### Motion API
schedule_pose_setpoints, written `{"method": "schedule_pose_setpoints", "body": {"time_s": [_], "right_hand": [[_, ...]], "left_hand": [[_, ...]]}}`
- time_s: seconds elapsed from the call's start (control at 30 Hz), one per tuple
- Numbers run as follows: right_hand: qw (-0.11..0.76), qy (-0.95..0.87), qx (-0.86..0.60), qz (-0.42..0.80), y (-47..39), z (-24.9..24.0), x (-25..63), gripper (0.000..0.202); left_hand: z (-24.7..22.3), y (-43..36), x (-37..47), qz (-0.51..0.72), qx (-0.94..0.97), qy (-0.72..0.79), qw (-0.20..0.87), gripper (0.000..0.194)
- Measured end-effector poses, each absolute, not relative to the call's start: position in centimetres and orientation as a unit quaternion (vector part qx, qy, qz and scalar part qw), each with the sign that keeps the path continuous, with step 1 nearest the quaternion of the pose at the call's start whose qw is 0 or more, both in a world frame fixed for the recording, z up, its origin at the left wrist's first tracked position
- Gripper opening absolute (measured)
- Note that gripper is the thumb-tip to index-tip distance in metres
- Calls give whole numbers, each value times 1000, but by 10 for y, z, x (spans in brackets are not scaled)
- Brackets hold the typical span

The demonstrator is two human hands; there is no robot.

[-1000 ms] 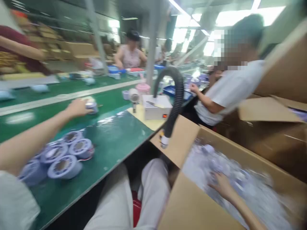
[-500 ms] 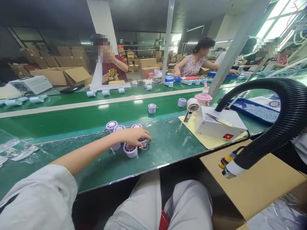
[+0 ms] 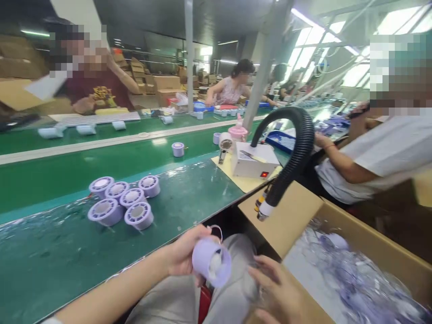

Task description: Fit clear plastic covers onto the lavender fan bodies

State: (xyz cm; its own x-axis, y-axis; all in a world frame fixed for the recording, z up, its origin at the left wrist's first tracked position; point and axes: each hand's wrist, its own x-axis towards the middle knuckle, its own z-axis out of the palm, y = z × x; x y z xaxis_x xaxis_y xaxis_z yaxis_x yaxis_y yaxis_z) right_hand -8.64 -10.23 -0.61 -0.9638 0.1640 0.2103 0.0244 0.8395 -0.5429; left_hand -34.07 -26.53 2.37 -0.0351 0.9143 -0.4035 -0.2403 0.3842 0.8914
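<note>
In my left hand is a lilac fan housing, a short round cup with a thin wire behind it. It is tilted, its open end facing right and toward me. My right hand, smeared by motion, is at the lower right, apart from the housing. Its fingers curve around what looks like a clear plastic piece, whose outline is faint. On the green bench to the left stands a group of several lilac fan units with slotted rims and round centres.
A white machine with a lit red switch and black hose stands ahead. An open carton of clear and lilac plastic parts is at right. Co-workers sit beyond the green conveyor, and one person sits to the right.
My left hand has left the group on the bench and come down over my lap with a fan housing. My right hand has come into view. The view has swung right, showing the carton.
</note>
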Motion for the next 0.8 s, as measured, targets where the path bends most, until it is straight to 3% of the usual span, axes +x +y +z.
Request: {"method": "schedule_pose_setpoints", "body": {"time_s": [0.1,0.23,0.33,0.47,0.53,0.7,0.8], "right_hand": [[101,-974,-16,203,-133,13,-118,67],[55,-979,-60,188,-147,26,-138,66],[56,-980,-82,174,-148,24,-136,54],[39,-974,-88,203,-145,18,-128,20],[26,-959,-87,270,-144,16,-124,13],[41,-852,-116,509,-142,20,-120,9],[58,-816,-154,554,-143,24,-120,31]], "left_hand": [[-1,-261,-319,461,185,378,781,68],[-6,-262,-315,429,197,400,786,85],[1,-264,-316,401,211,453,768,75],[13,-266,-315,355,295,510,726,49],[20,-267,-314,350,350,540,680,37],[33,-271,-309,375,503,602,493,19],[30,-274,-305,370,523,635,431,35]]}}
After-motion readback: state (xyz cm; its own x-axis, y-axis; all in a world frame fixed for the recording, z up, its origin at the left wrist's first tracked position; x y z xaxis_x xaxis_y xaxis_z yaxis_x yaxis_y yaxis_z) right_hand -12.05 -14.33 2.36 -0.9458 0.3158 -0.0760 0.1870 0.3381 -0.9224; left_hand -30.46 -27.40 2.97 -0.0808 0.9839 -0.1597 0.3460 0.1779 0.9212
